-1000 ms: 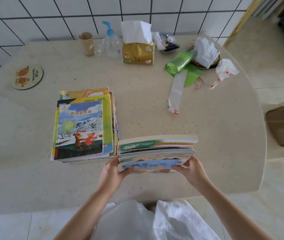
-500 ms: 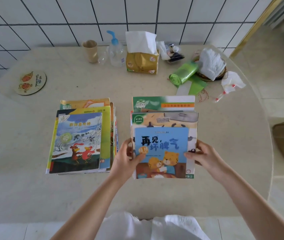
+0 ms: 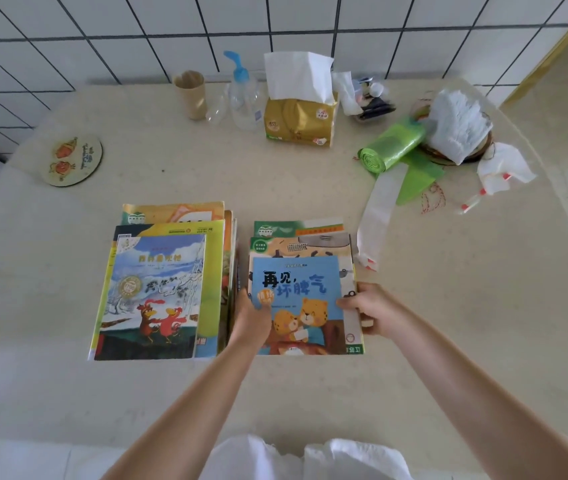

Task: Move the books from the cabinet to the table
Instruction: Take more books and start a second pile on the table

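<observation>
The blue-covered book stack lies flat near the surface's front edge, beside another stack. Your left hand and right hand grip its sides, fingers curled.

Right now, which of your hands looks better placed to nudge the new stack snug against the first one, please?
Right, probably. The right hand grips the outer edge of the new stack, away from the first stack. The left hand lies in between.

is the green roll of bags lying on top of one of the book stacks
No, the green roll of bags lies on the table near its far right, apart from both book stacks.
</observation>
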Demonstrator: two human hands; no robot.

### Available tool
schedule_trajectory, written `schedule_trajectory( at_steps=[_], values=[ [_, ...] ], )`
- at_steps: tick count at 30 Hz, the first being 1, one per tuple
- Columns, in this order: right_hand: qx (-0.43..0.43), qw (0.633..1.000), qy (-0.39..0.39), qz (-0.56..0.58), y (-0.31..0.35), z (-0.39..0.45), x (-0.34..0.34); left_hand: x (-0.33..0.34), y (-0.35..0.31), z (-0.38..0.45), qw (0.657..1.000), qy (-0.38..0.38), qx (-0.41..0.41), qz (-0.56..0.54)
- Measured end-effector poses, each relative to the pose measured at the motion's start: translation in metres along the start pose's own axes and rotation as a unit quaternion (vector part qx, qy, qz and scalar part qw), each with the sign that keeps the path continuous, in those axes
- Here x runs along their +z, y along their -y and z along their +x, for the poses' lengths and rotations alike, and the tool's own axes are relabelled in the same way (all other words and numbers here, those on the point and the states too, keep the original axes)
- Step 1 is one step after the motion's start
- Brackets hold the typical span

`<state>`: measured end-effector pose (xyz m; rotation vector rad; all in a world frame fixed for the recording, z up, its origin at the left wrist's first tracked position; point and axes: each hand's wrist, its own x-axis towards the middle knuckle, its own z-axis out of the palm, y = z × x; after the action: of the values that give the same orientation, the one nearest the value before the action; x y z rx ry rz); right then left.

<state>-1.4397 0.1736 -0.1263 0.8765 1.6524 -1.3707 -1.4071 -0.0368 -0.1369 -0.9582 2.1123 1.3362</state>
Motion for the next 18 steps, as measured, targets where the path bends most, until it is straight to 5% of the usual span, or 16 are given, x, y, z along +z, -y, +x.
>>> schedule_trajectory(
  at_steps=[8,18],
  values=[
    [-0.048,0.998,0.021,-0.040,-0.005,0.007,0.010,-0.002,0.004,0.010,0.999,-0.004,-0.038,0.035],
    [-0.090,0.980,-0.042,-0.172,-0.012,0.009,0.018,0.005,0.002,-0.002,0.998,-0.019,-0.025,0.058]
  ],
)
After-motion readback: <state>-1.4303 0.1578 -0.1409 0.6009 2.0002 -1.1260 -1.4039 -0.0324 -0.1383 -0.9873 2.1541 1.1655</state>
